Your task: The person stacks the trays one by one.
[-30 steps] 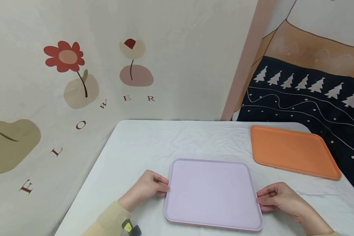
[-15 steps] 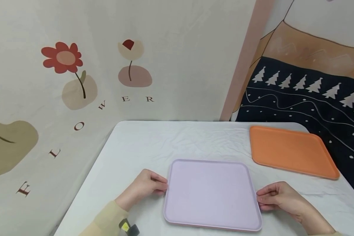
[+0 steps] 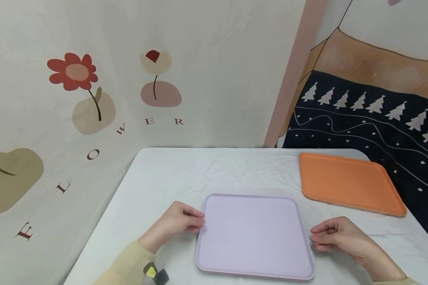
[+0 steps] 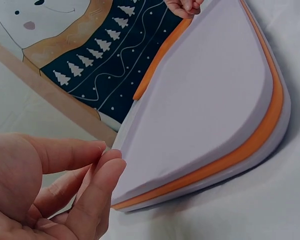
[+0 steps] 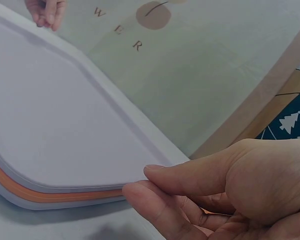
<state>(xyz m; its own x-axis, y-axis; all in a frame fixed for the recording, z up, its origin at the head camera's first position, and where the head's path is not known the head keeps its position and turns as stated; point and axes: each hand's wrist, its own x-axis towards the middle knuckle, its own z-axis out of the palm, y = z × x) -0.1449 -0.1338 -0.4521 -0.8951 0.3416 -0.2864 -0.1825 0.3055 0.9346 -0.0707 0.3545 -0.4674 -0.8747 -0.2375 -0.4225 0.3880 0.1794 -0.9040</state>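
A stack of trays lies on the white-covered table, with a lavender tray [image 3: 253,237] on top. Both wrist views show an orange tray [image 4: 225,167] sandwiched under it and another lavender tray [image 4: 282,125] at the bottom. My left hand [image 3: 176,219] is at the stack's left side, its fingertips overlapping the rim in the head view. Loosely bent, its fingers [image 4: 102,172] hold nothing. On the other side, my right hand [image 3: 342,239] hovers just off the right rim, thumb and fingers [image 5: 150,202] slightly apart with nothing between them.
A separate orange tray [image 3: 353,184] lies at the table's back right, near the edge. Behind the white table [image 3: 178,174] hangs a pale flower-printed cloth [image 3: 221,79], and a dark tree-patterned cloth [image 3: 363,114] is at the right.
My right fingertips have come away from the top tray's right rim, leaving a small gap. My left fingertips have shifted slightly over the left rim. The trays stay in place.
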